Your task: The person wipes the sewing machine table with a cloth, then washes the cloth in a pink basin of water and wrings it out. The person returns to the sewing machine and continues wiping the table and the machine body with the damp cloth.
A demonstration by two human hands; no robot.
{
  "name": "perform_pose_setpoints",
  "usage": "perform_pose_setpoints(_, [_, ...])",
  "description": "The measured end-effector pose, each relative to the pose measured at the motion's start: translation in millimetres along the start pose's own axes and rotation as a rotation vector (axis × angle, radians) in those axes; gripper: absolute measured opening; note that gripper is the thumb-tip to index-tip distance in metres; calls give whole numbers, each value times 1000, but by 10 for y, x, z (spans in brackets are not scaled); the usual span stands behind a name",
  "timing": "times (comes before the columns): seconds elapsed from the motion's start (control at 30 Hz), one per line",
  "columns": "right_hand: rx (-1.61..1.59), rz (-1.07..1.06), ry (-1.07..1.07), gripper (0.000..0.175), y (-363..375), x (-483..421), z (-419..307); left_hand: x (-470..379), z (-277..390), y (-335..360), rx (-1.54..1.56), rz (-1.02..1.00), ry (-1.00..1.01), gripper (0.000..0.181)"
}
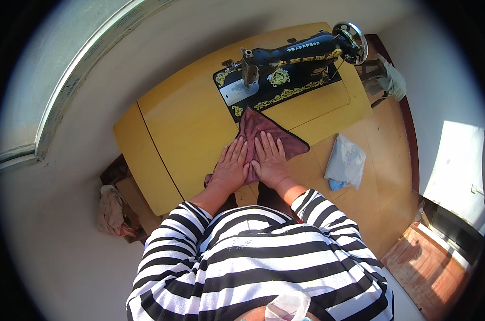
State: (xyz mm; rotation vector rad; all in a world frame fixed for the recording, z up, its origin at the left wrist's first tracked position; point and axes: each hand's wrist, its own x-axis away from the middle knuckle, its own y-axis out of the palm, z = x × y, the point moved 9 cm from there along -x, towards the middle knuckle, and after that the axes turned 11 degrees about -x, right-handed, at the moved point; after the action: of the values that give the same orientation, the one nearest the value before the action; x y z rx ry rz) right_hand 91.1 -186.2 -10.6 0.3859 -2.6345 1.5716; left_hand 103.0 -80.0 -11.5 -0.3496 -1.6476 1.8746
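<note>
A dark red cloth [248,122] with black edging lies at the front edge of the yellow sewing table [186,116], its upper corner reaching the base of the black sewing machine [302,52]. My left hand [231,162] presses flat on the cloth's left part. Beside it, my right hand [271,160] rests palm down on the same cloth, fingers slightly spread. Both thumbs nearly meet in the middle. Neither hand grasps the fabric. The cloth beneath my palms is hidden, and its lower end hangs at the table edge.
A whitish plastic bag [346,160] lies on the tiled floor [381,172] to the right. At the left, a bundle of fabric [112,208] sits by a cardboard box [134,196]. The machine's handwheel [356,42] juts out at the far right. Behind the table runs a wall.
</note>
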Motion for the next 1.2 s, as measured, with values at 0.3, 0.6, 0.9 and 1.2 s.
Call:
perform_pose_setpoints(0.3, [-26,-51,-156,73,98,-263,-364,271,-430,-111,9,37,-194,71])
perform_pose_setpoints(0.6, [109,180,-34,68,-672,-947,869,-1241,167,-236,-26,169,-124,67])
perform_pose_setpoints(0.9, [173,186,15,60,-1033,-1138,1612,-2123,637,-296,-60,209,-24,64])
perform_pose_setpoints(1.2, [140,159,156,67,-836,-615,1268,-1539,566,-204,-2,134,40,66])
